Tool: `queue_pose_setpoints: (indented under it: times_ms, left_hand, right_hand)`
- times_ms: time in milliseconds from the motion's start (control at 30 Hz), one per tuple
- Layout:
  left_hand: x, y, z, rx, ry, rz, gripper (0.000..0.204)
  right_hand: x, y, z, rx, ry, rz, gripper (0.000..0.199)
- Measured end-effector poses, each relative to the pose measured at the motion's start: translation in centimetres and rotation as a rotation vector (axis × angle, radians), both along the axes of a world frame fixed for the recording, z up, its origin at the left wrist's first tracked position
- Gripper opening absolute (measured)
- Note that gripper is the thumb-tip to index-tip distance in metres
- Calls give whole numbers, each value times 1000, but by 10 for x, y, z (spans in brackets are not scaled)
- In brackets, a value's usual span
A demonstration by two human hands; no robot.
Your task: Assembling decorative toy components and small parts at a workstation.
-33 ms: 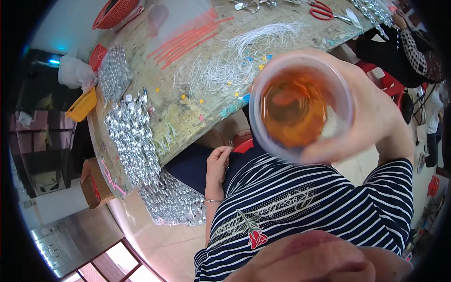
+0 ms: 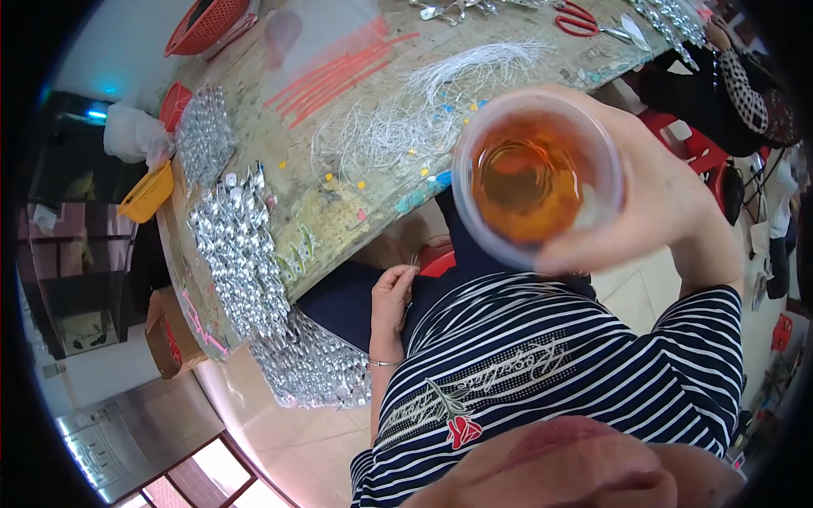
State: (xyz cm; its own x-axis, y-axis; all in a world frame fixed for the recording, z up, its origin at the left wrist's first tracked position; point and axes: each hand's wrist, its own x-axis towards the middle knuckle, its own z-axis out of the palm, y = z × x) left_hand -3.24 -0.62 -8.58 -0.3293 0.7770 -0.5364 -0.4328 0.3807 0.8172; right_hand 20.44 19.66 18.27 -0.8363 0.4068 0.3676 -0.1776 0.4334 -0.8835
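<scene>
No change is recorded: the earlier picture shows the same arrangement, with cup and both hands in the same places, so the drink remains raised and the bench work stands untouched. The right hand (image 2: 652, 212) is wrapped around 1 clear plastic cup (image 2: 538, 173) of amber liquid, held high and close to the camera at upper right of centre. The left hand (image 2: 391, 296) rests in the lap at centre frame, fingers loosely curled. Something thin may sit at its fingertips (image 2: 412, 267), but this cannot be confirmed. The table (image 2: 339, 212) at upper left carries heaps of small silver pieces (image 2: 241, 254), white wires (image 2: 381, 135) and red scissors (image 2: 580, 19). The cup blocks part of the table edge, and its near rim is blurred. A second person's dotted sleeve (image 2: 749, 89) at upper right is cut off by the frame rim.
</scene>
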Motion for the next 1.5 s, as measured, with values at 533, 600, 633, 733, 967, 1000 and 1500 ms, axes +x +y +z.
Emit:
queue_pose_setpoints:
  times_ms: [533,600,633,733,967,1000,1500]
  left_hand:
    - [2,5,2,-57,39,-18,11]
    - [2,6,2,-66,39,-16,11]
    - [2,7,1,-67,41,-19,10]
    - [3,8,3,-75,45,-17,10]
    - [2,8,1,-100,52,-8,11]
    - [2,9,1,-100,52,-6,11]
    - [9,11,3,-149,110,-18,10]
  right_hand:
    - [72,171,-124,-159,-201,-760,60]
    - [83,196,-134,-179,-200,-769,60]
    - [87,207,-140,-203,-195,-784,60]
    - [94,232,-153,-252,-148,-807,57]
    - [94,265,-172,-258,-107,-840,58]
    - [95,268,-176,-290,-130,-863,59]
    - [94,253,-190,-307,-113,-942,61]
